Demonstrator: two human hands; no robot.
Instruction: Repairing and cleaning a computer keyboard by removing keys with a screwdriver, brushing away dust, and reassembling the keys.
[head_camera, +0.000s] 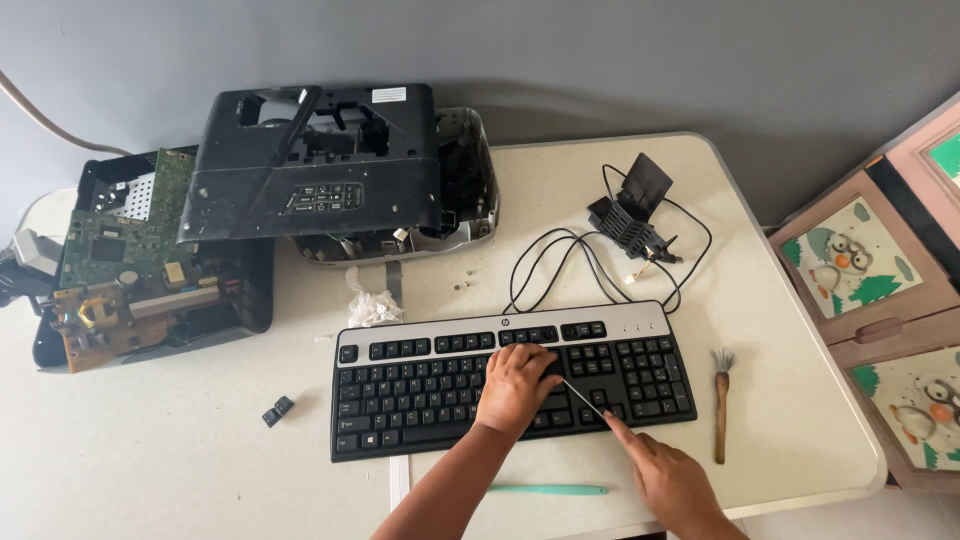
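Note:
A black and silver keyboard (430, 385) lies on the white table (800, 400) in front of me. My left hand (516, 385) rests on its keys near the middle, fingers curled down onto them. My right hand (668, 478) is over the table just below the keyboard's right part and holds a thin metal tool (585, 398). The tool's tip reaches under my left hand among the keys.
A wooden-handled brush (721, 405) lies right of the keyboard; a teal stick (548, 490) lies near the front edge. A dismantled black device (330, 170), a circuit board (125, 260), crumpled tissue (372, 308), loose black keycaps (277, 410) and a cabled black part (632, 222) lie behind.

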